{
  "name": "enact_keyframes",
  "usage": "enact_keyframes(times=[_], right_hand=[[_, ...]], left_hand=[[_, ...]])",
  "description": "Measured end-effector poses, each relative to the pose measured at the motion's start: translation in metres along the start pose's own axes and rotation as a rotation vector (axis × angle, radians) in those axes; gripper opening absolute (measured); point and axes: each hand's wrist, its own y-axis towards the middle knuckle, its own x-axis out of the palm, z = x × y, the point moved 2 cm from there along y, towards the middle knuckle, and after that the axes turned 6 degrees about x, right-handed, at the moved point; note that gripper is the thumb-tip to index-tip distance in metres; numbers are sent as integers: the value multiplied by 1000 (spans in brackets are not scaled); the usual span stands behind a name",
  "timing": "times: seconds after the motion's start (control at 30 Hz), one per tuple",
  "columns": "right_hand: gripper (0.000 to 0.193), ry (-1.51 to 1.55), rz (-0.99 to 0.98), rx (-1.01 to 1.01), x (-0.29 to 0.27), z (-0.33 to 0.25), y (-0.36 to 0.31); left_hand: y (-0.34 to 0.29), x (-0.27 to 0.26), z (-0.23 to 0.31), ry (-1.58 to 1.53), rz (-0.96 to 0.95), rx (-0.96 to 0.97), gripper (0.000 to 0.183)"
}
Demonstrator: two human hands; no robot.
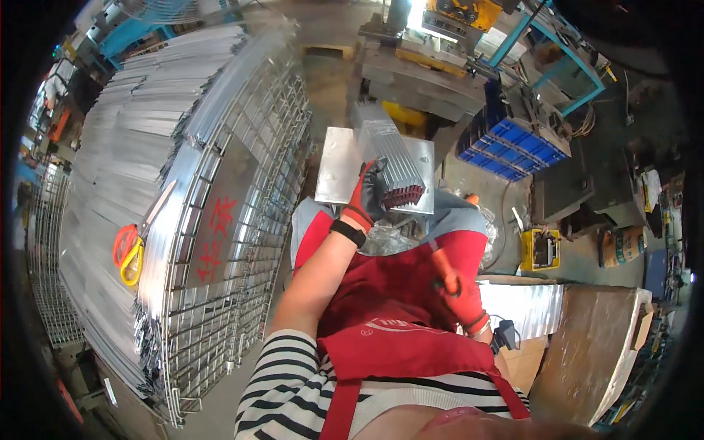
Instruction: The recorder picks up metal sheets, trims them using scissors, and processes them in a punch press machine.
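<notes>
My left hand point(372, 189), in a red and black glove, rests against the near left side of a bundle of long grey metal strips point(389, 150). Its fingers curl at the bundle's edge, near the dark red ends. Beneath the bundle is a flat metal plate point(335, 165), in front of my knees. Over my right thigh is my right hand point(463, 297), in a red glove and smeared by motion. An orange-red, elongated shape point(444, 268) shows at its fingers; I cannot make out whether it is a tool or part of the glove.
At left, a wire cage point(231, 257) holds tall stacks of metal strips point(117, 176), with red-and-yellow-handled scissors point(132, 253) on top. A machine point(425, 73) stands ahead. Blue crates point(506, 143), a yellow bin point(540, 249) and a cardboard box point(590, 352) are at right.
</notes>
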Motion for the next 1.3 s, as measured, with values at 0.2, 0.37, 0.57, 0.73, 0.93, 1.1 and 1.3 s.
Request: enact_keyframes(times=[0.2,0.37,0.57,0.73,0.93,1.1,1.3], right_hand=[[32,118,33,166,6,12,-6],[33,109,43,367,9,28,-5],[35,125,-161,179,6,-9,-4],[35,102,104,408,6,39,8],[34,92,-60,42,-1,-20,7],[30,169,111,322,-5,19,17],[30,178,-1,78,-1,-13,14]], left_hand=[[3,-2,-2,-8,-20,-26,44],[-3,15,3,58,-57,-51,41],[4,-3,0,20,-8,1,45],[1,3,4,78,-50,-21,50],[3,-6,1,-2,-5,21,45],[-4,-5,3,23,12,-8,46],[-5,-6,2,79,6,-61,46]])
